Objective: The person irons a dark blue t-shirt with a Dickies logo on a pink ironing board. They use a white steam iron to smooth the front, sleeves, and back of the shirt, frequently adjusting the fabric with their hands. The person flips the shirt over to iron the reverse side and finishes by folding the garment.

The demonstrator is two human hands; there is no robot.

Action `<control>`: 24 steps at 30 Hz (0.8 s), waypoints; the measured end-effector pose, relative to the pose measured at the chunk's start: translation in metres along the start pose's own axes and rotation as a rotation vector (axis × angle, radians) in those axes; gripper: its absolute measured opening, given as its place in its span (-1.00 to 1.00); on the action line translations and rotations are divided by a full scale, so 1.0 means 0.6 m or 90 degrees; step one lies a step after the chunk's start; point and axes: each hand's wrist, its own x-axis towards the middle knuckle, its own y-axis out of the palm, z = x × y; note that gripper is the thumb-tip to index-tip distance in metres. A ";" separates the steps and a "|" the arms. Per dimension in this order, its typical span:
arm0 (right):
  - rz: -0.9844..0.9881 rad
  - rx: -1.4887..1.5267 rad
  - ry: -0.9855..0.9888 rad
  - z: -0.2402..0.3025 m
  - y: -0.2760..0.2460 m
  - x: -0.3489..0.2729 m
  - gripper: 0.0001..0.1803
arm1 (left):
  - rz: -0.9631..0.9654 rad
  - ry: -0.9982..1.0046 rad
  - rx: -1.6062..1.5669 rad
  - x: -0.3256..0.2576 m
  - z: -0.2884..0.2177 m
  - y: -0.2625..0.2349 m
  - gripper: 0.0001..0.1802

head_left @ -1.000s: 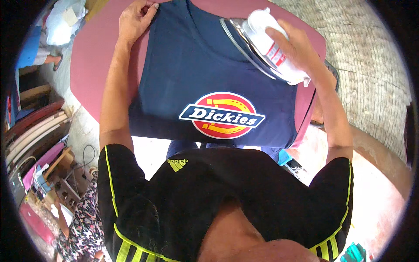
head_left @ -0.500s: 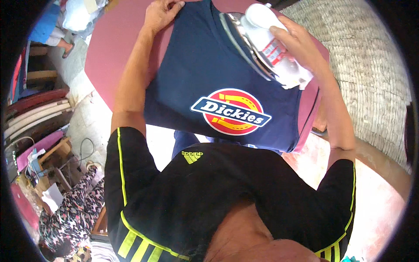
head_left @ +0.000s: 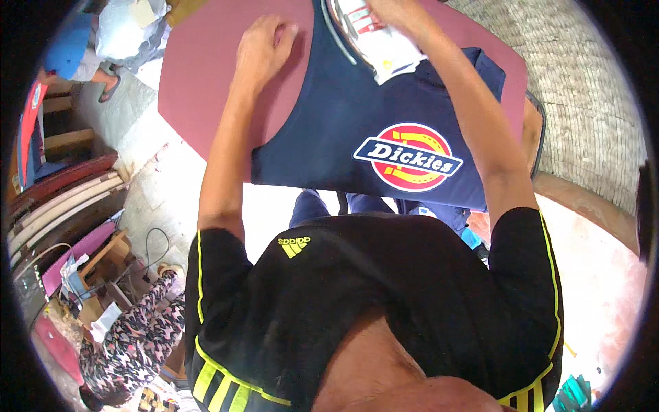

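Note:
A navy T-shirt point(head_left: 302, 137) with a round red, white and yellow printed badge point(head_left: 410, 159) lies on a maroon-covered ironing board point(head_left: 206, 82). At the far edge of the view, my right hand point(head_left: 401, 15) grips a white clothes iron point(head_left: 384, 48) over the far part of the shirt. The iron's front end and part of that hand are cut off by the frame. My left hand point(head_left: 264, 49) is over the board's left part, beside the shirt's curved edge. Its fingers are loosely bent, the thumb stands apart, and nothing shows in it.
A person in patterned clothes point(head_left: 130, 343) is at the lower left, near boxes and loose items. Another person's leg point(head_left: 106, 79) shows at the upper left, by a pale plastic bag point(head_left: 130, 31). Stacked boards point(head_left: 68, 199) line the left side. A woven mat point(head_left: 583, 103) lies on the right.
The iron has moved away from me and to the left with my right hand. My left hand has come off the shirt's edge. The shirt's right part now shows more, and the view has shifted.

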 end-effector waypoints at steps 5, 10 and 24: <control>0.122 0.076 0.060 0.005 -0.023 -0.010 -0.59 | 0.253 -0.384 0.200 -0.154 -0.172 -0.169 -0.61; 0.196 0.060 0.075 0.018 -0.044 -0.022 -0.59 | -0.012 -0.257 0.324 -0.274 -0.179 -0.127 -0.70; 0.172 -0.205 -0.381 -0.008 -0.048 0.048 -0.52 | -0.054 -0.385 0.251 -0.274 -0.190 -0.133 -0.74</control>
